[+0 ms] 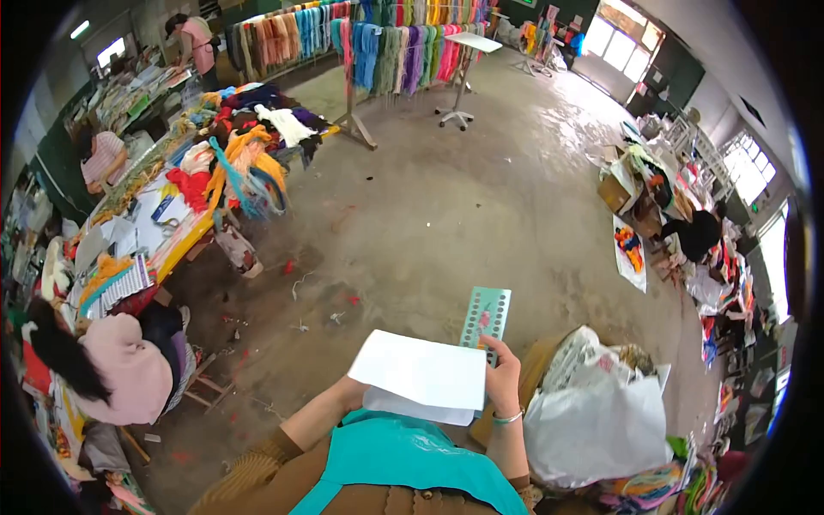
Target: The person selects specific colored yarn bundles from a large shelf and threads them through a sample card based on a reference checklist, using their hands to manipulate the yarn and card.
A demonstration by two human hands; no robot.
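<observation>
Folded white paper (419, 371) is held out in front of my turquoise apron (403, 459), with another white sheet showing under it. My left hand (350, 391) reaches behind the paper's left edge, and its fingers are hidden. At the right edge, my right hand (505, 376) is closed on a teal card (487, 316), with the thumb on its front. Rows of round holes run along both sides of this card, and a pink print sits in its middle. The card stands up beyond the paper, tilted slightly right.
A large white plastic bag (596, 421) stands close on my right, beside coloured yarn (657, 493). To my left, a seated person in pink (129, 365) works near a long table (184, 245) heaped with yarn. Yarn racks (386, 60) and a small wheeled stand (463, 86) are farther back.
</observation>
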